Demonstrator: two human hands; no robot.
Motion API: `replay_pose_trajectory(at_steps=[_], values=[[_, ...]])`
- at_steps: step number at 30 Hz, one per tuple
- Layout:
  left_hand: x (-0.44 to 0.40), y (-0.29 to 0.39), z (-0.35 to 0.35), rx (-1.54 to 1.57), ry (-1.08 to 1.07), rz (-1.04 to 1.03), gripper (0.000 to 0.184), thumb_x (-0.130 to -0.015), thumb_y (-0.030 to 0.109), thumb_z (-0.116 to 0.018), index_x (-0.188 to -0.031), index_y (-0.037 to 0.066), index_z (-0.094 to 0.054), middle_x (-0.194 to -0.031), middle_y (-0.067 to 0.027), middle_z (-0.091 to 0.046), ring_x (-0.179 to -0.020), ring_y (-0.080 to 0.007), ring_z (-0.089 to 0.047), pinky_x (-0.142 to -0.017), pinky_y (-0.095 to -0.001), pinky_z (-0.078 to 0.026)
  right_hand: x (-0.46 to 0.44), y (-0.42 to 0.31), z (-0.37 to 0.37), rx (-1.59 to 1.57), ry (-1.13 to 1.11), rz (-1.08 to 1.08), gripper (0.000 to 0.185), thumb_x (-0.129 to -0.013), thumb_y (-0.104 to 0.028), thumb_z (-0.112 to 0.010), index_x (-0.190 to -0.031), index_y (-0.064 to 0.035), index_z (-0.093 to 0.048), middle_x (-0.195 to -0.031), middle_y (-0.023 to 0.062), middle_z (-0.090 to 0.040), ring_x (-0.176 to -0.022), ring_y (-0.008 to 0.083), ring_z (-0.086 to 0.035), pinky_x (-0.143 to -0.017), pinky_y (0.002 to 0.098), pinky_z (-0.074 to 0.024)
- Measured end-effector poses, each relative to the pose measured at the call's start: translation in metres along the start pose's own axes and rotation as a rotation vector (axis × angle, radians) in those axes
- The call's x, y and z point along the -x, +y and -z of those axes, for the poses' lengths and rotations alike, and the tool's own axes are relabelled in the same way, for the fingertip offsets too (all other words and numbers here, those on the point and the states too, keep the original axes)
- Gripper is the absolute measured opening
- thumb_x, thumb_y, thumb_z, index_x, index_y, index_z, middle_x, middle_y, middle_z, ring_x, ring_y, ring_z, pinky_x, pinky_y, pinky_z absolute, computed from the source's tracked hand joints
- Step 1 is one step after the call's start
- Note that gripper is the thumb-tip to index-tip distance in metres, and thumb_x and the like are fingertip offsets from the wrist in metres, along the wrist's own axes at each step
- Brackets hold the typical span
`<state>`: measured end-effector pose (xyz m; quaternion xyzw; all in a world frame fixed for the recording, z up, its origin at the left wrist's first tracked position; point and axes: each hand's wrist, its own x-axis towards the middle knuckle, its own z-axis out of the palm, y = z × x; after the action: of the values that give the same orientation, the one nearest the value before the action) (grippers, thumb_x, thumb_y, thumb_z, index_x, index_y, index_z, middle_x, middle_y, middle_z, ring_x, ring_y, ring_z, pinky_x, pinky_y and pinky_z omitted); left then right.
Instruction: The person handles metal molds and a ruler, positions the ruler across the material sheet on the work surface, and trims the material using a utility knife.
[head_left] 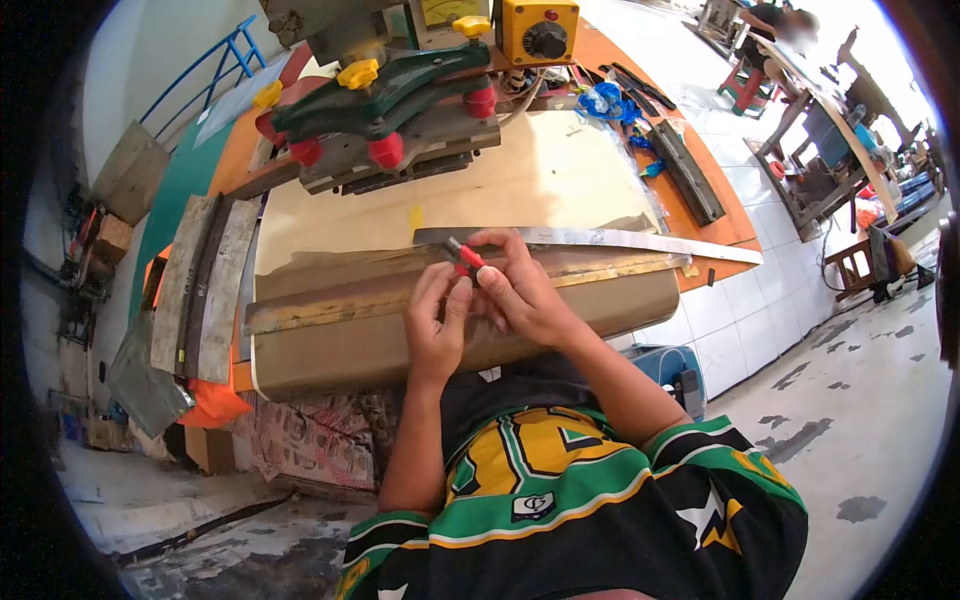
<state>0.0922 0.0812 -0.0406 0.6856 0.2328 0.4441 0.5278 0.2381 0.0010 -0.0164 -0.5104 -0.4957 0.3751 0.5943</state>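
Note:
A small red-and-black tool (466, 257) is held up in front of me, its dark tip pointing up and to the left; its exact kind is too small to make out. My right hand (528, 298) pinches it between thumb and fingers. From the other side, my left hand (436, 318) is closed with thumb and fingertips against its lower part. Just beyond my fingers lies a long metal ruler (640, 240), stretching right past the table edge. Beneath my hands a brown-covered, rounded front edge (330, 355) runs along the work surface.
A green press-like machine (385, 105) with yellow knobs overhangs the cream sheet (560, 180). Metal bars (205, 290) lie at the left, a dark bar (687, 172) at the right beside blue plastic (605, 103). Another person (765, 22) sits at a far table.

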Motion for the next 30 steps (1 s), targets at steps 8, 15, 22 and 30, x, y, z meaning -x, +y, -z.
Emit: replay_pose_trajectory(at_steps=[8, 15, 22, 30], values=[[-0.003, 0.013, 0.001, -0.1, -0.152, -0.134, 0.039, -0.103, 0.025, -0.062, -0.133, 0.001, -0.065, -0.126, -0.014, -0.066, -0.116, -0.0216, -0.061, -0.096, -0.0331, -0.048, 0.003, 0.012, 0.0, -0.053, 0.043, 0.059, 0.033, -0.108, -0.031, -0.051, -0.115, -0.0034, -0.035, -0.085, 0.0076, -0.057, -0.053, 0.0104, -0.054, -0.045, 0.0265, -0.0467], [0.005, 0.003, 0.002, 0.185, -0.046, 0.007, 0.036, -0.109, 0.03, -0.05, -0.127, 0.0, -0.061, -0.125, -0.0153, -0.066, -0.117, -0.0265, -0.063, -0.105, -0.0386, -0.045, -0.006, 0.012, 0.002, 0.329, 0.127, 0.319, 0.028, -0.101, -0.024, -0.064, -0.092, -0.0001, -0.052, -0.082, 0.0095, -0.054, -0.069, 0.0179, -0.057, -0.061, 0.032, -0.0468], [-0.002, 0.006, 0.008, 0.474, 0.141, 0.128, 0.047, -0.113, 0.044, -0.03, -0.127, 0.002, -0.048, -0.074, -0.0079, -0.06, -0.06, -0.0129, -0.057, -0.056, -0.026, -0.048, -0.005, 0.006, -0.003, 0.386, 0.077, 0.259, 0.026, -0.098, -0.022, -0.068, -0.09, -0.0002, -0.056, -0.081, 0.0121, -0.056, -0.07, 0.0245, -0.056, -0.063, 0.0357, -0.0452], [0.001, 0.002, 0.005, 0.297, -0.046, 0.075, 0.064, -0.108, 0.059, -0.031, -0.138, 0.004, -0.046, -0.074, -0.003, -0.054, -0.06, -0.0085, -0.048, -0.055, -0.0235, -0.042, -0.005, 0.006, -0.004, 0.371, 0.092, 0.253, 0.021, -0.099, -0.018, -0.067, -0.094, 0.0002, -0.057, -0.078, 0.0099, -0.058, -0.067, 0.0158, -0.051, -0.06, 0.0304, -0.0428]])
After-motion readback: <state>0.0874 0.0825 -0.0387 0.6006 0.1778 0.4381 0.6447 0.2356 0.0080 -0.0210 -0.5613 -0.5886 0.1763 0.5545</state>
